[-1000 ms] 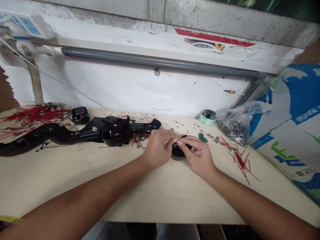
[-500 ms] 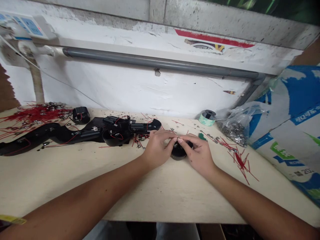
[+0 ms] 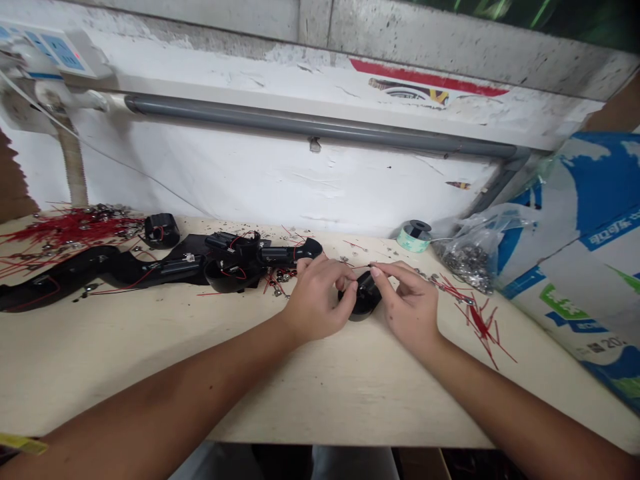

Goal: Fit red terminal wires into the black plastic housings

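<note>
A round black plastic housing (image 3: pixel 364 307), hollow on top, rests on the table between my two hands. My right hand (image 3: pixel 407 300) is at its right side, thumb and forefinger pinched on a thin red wire (image 3: pixel 361 267) with a small dark end. From those fingertips the wire runs left above the housing. My left hand (image 3: pixel 320 297) is closed at the housing's left rim, thumb and forefinger tips together; whatever lies between them is too small to make out.
Joined black plastic parts with red wires (image 3: pixel 175 267) lie to the left. Behind them sits a black battery-box-like piece (image 3: pixel 163 231). A heap of red wires (image 3: pixel 85 227) is at far left. A spool (image 3: pixel 415 236), a bag of metal bits (image 3: pixel 467 263) and a carton (image 3: pixel 575 267) stand right.
My hands have moved apart: the right fingertips shifted right and slightly up, showing the thin red wire. The left hand stays near the housing, which has tilted a little.
</note>
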The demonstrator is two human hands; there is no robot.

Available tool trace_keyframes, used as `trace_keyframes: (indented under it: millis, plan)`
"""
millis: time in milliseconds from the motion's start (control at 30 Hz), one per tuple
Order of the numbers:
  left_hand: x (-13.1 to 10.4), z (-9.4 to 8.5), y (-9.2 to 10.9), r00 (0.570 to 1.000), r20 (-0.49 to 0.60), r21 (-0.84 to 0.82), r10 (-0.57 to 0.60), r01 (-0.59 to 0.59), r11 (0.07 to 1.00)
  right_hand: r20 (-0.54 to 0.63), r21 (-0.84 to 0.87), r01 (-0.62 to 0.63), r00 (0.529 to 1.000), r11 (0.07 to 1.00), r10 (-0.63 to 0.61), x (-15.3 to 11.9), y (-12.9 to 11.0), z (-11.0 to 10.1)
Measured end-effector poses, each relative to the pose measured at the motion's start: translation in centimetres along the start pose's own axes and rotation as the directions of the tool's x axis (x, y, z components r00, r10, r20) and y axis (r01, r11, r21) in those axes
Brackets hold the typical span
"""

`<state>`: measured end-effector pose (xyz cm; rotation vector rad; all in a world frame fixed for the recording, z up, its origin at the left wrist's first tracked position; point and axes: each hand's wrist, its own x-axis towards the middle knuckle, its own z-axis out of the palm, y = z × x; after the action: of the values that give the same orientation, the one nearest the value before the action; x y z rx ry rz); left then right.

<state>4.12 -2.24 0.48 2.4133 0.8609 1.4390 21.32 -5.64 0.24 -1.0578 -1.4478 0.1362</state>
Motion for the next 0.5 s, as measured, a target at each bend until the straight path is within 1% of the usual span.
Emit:
trace_keyframes:
  millis: [67,200,267,367,433,500]
  plan:
    - [-0.1,0.11,0.01,0.999,0.044,-0.024,0.002,-0.001,1.0,-0.009,-0.011,0.028,1.0,1.0,-0.028,-0.02,-0.18,-0.03]
    - [-0.12,0.5,-0.26,0.998,0.037,-0.008,-0.047,0.048,0.999,0.008,0.015,0.037,0.999,0.999,-0.037,-0.08,-0.04,0.15]
    - [-0.1,0.61,-0.38,0.999,0.018,-0.003,-0.052,0.052,0.999,0.026,0.047,0.005,1.0,0.999,-0.006,-0.12,0.23,0.3]
    - [-0.09,0.62,-0.45,0.999,0.011,-0.005,-0.035,0.035,0.999,0.073,0.082,-0.083,0.994,0.993,0.077,-0.2,0.57,0.42]
    - [-0.09,0.56,-0.44,1.0,0.017,-0.025,-0.015,0.015,1.0,0.122,0.092,-0.137,0.985,0.986,0.126,-0.23,0.63,0.38]
    - [-0.07,0.5,-0.45,1.0,0.018,-0.057,0.001,0.0,0.998,0.183,0.105,-0.17,0.972,0.98,0.149,-0.23,0.59,0.3]
